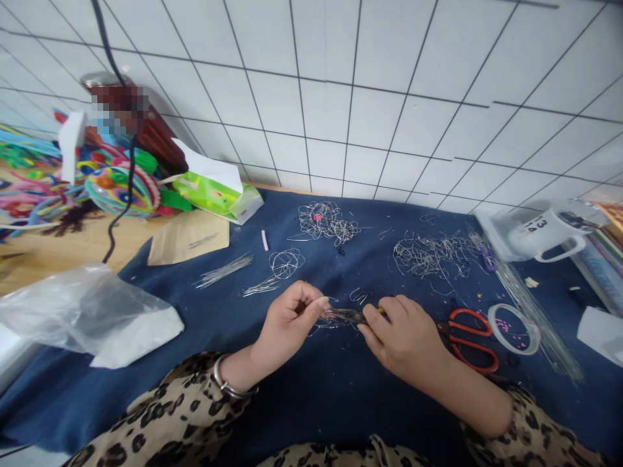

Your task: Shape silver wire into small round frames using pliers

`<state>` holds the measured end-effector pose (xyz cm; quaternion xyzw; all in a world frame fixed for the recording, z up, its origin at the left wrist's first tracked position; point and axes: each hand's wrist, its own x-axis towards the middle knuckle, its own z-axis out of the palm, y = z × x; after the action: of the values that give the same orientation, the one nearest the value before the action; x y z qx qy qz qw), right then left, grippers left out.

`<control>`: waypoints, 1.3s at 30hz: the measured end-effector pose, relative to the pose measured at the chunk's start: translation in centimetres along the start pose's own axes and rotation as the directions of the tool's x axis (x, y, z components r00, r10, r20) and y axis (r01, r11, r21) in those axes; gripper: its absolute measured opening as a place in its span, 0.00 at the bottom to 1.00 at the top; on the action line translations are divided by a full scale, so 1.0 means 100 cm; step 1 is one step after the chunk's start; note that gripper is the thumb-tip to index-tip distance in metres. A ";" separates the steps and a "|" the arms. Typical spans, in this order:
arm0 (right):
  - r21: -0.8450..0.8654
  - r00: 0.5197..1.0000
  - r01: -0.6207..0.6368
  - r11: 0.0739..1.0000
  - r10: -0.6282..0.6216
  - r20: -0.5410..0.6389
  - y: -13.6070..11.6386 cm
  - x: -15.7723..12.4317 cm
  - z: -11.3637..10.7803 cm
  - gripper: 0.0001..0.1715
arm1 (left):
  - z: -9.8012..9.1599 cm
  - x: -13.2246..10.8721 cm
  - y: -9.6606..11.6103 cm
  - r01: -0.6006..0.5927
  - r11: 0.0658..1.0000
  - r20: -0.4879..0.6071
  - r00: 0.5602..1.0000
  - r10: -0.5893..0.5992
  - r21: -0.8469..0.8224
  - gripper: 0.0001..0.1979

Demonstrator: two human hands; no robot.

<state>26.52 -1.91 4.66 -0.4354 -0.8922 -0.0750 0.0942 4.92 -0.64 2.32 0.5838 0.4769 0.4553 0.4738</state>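
Note:
Over the dark blue cloth, my left hand pinches a small piece of thin wire between thumb and fingers. My right hand is wrapped round the handles of pliers, whose tips point left and meet the wire at my left fingertips. Thin wire with small pinkish beads shows just below the tips of the pliers. A few bent wire bits lie behind the pliers. Scissors with red handles rest to the right, partly behind my right hand.
Tangled wire, coiled wire shapes and straight wires lie behind my hands. A round dish of beads and a white mug stand right; a plastic bag and colourful craft pieces lie left.

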 end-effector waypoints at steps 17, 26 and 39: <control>0.051 1.000 0.002 0.999 -0.002 0.014 0.001 -0.001 -0.001 0.16 | 0.002 -0.003 -0.002 -0.007 1.000 0.006 1.000 0.007 0.009 0.04; 0.106 1.000 -0.011 0.994 0.009 0.021 0.001 0.000 -0.002 0.16 | 0.002 -0.003 -0.002 -0.021 1.000 0.023 1.000 0.021 0.019 0.05; 0.048 0.999 -0.028 0.998 0.029 -0.024 -0.001 0.000 -0.001 0.16 | 0.003 -0.003 0.001 -0.107 0.994 -0.001 0.994 0.107 0.018 0.02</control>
<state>26.49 -1.97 4.78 -0.4448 -0.8862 -0.0574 0.1165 5.18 -0.98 2.37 0.6123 0.4496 0.4763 0.4428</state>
